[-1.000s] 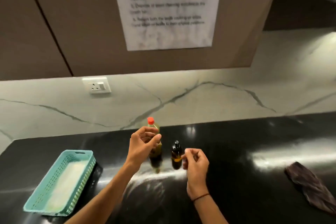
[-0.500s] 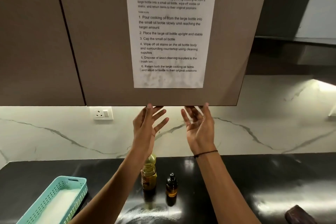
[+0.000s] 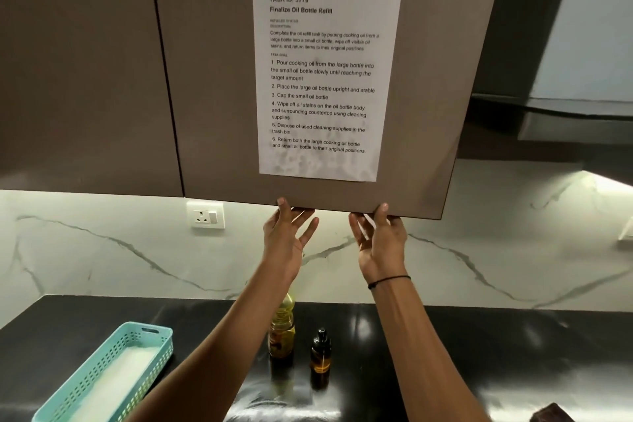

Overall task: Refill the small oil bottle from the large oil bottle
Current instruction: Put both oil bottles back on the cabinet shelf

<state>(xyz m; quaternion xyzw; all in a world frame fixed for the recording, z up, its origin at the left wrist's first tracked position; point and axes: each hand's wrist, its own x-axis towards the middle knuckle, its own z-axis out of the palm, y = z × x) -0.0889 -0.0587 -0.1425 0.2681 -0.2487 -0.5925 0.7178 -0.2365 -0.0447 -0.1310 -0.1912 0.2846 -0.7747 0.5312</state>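
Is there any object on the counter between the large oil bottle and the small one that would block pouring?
Nothing visible. The large bottle and small bottle stand side by side on the counter with only a bare gap between them.

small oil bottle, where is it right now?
In the head view, the small oil bottle stands upright on the black countertop, low centre, just right of the large oil bottle, between the person's raised forearms.
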